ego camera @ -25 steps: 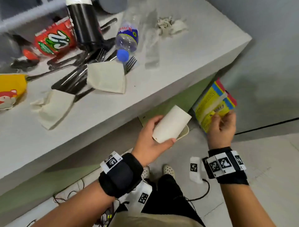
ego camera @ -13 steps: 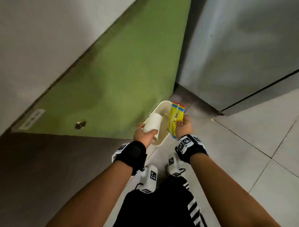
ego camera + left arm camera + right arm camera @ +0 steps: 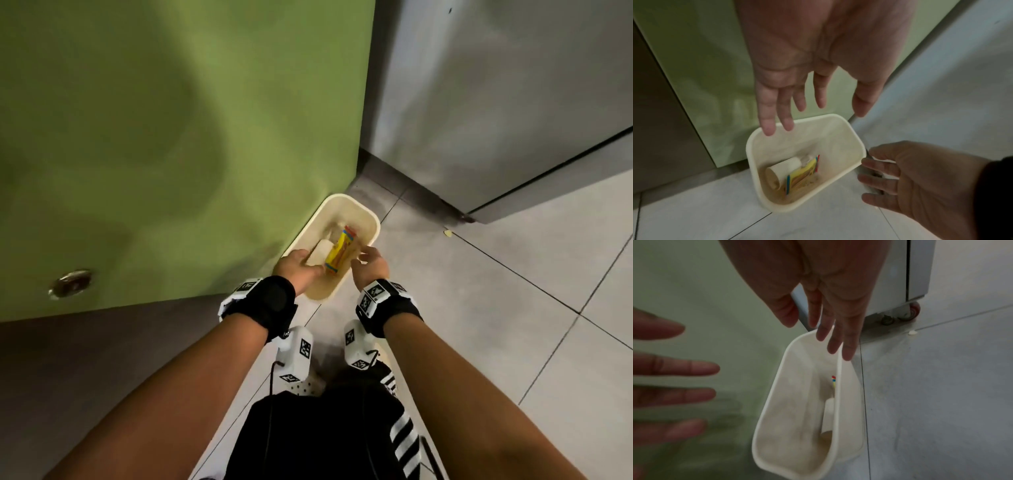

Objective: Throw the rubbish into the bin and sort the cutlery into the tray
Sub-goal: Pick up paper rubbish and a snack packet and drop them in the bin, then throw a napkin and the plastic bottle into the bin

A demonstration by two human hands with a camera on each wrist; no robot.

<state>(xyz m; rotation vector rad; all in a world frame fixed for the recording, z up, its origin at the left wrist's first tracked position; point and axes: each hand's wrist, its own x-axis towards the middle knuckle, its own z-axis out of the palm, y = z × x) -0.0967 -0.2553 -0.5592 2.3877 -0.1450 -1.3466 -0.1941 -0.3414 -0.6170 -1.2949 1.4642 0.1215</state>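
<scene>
A cream bin (image 3: pixel 371 219) (image 3: pixel 857 142) (image 3: pixel 777 386) stands on the floor against the green panel. Inside it lie a white paper cup (image 3: pixel 318 255) (image 3: pixel 783 168) and a yellow snack packet (image 3: pixel 339 253) (image 3: pixel 803 172). My left hand (image 3: pixel 298 265) (image 3: pixel 807 100) hovers over the bin's left rim with its fingers straight and holds nothing. Over the right rim, my right hand (image 3: pixel 368 262) (image 3: pixel 824 324) (image 3: pixel 900 175) also has its fingers spread and is empty. The cutlery and the tray are out of view.
A green cabinet panel (image 3: pixel 171 137) rises left of the bin. A steel unit (image 3: pixel 496 102) on a castor (image 3: pixel 910 311) stands behind and to the right. Pale floor tiles (image 3: pixel 513 308) stretch to the right. My shoes and dark shorts are below the hands.
Both hands have let go: the paper cup and the yellow packet dropped from them into the bin. The view has swung from the table down to the floor.
</scene>
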